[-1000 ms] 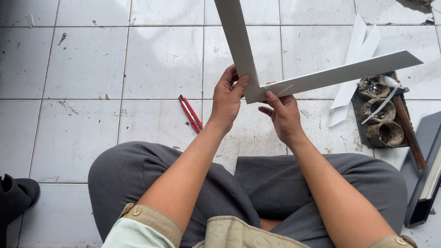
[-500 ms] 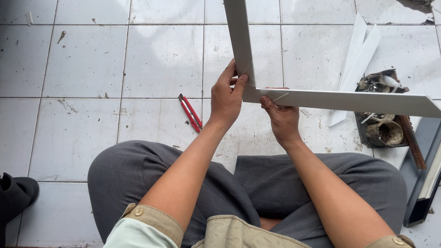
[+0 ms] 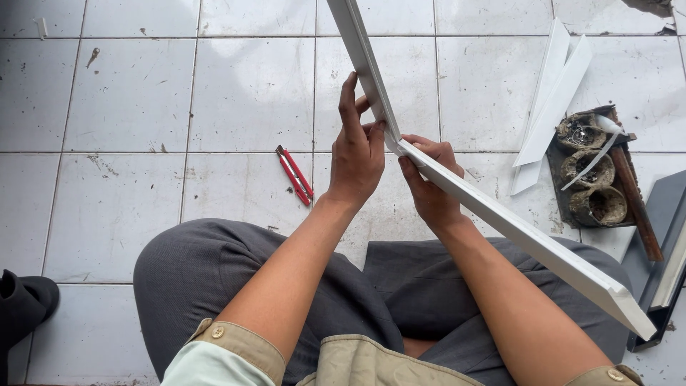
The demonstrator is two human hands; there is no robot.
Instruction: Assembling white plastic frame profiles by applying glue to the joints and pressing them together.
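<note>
The two flat white mitred strips meet at frame centre; the lower one has swung down toward lower right since a second ago, closing the angle. My left hand and right hand pinch the joint. Smooth, rigid. Red utility knife on the tiled floor, left.

Views: one only, worn on the head.
Direction: steeply downward, onto lap and white tiled floor.
Nearness: close; left hand and right hand near centre, forearms running in from the bottom edge (crossed legs filling the lower part).
Reach: out to loose white strips at upper right.
Overlap: none, no second view.
</note>
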